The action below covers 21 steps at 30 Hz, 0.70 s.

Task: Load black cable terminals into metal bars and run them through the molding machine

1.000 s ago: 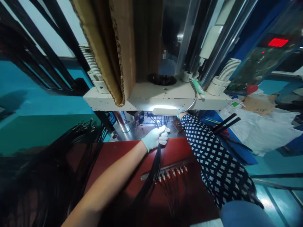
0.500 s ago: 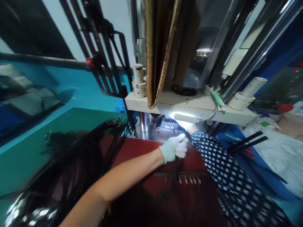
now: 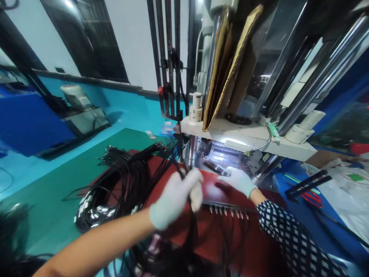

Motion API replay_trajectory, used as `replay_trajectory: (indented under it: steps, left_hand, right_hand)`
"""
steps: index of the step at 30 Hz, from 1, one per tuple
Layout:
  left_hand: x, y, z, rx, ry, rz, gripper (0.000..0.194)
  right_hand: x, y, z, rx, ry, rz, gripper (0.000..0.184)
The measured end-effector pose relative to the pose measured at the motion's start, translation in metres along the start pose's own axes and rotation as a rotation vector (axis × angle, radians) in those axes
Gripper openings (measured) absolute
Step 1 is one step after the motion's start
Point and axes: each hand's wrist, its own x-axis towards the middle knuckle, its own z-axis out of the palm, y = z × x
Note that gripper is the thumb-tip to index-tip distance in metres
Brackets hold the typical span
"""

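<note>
My left hand [image 3: 179, 198], in a white glove, is closed around a bundle of black cables [image 3: 192, 227], whose ends stick up above the fist and whose lengths hang below it. My right hand [image 3: 240, 181], also gloved, is at the front of the lit press opening with its fingers pinched together. At those fingertips lies a dark piece with a shiny metal end [image 3: 216, 167]; blur hides its exact kind. Below my right hand, a row of metal-tipped cables [image 3: 229, 211] lies along a strip on the red-brown work surface [image 3: 161, 181].
A large pile of black cables [image 3: 123, 173] lies to the left on the green table [image 3: 66, 192]. The press plate [image 3: 213, 130] overhangs the work, with a lamp [image 3: 236, 145] on its front edge. Black bars [image 3: 309, 184] lie on a blue surface at right.
My left hand has moved left and nearer, with the cable bundle in it. My right hand has come out from under the press plate. The view has turned left.
</note>
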Motion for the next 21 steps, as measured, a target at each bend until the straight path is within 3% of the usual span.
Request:
replay_trajectory:
  steps: [2,4,5,7,10,12,14,17,21]
  left_hand:
    - [0.037,0.012,-0.059,0.490,0.414,0.057,0.040]
    - [0.072,0.012,-0.102,0.644,0.509,-0.021,0.027]
    - [0.087,0.007,-0.115,0.698,0.516,-0.072,0.024]
    - [0.110,-0.007,-0.124,0.757,0.481,-0.163,0.024]
    - [0.128,-0.022,-0.109,0.748,0.451,-0.223,0.025]
    - [0.133,-0.016,-0.098,0.678,0.473,-0.222,0.026]
    - [0.132,0.006,-0.095,0.579,0.517,-0.201,0.024]
    - [0.110,0.068,-0.108,0.427,0.581,-0.149,0.013]
    - [0.031,0.181,-0.151,0.311,0.637,-0.068,0.032]
  right_hand:
    - [-0.013,-0.001,0.007,-0.082,0.006,-0.004,0.028]
    - [-0.021,-0.003,0.014,-0.155,0.039,-0.021,0.021]
    - [-0.022,-0.005,0.016,-0.182,0.056,-0.030,0.020]
    - [-0.022,-0.010,0.020,-0.227,0.081,-0.052,0.020]
    - [-0.018,-0.014,0.023,-0.269,0.099,-0.092,0.021]
    - [-0.017,-0.012,0.023,-0.273,0.107,-0.110,0.023]
    - [-0.016,-0.006,0.024,-0.263,0.111,-0.117,0.025]
    - [-0.012,0.003,0.026,-0.252,0.103,-0.122,0.027]
    - [-0.007,0.008,0.030,-0.241,0.089,-0.142,0.031]
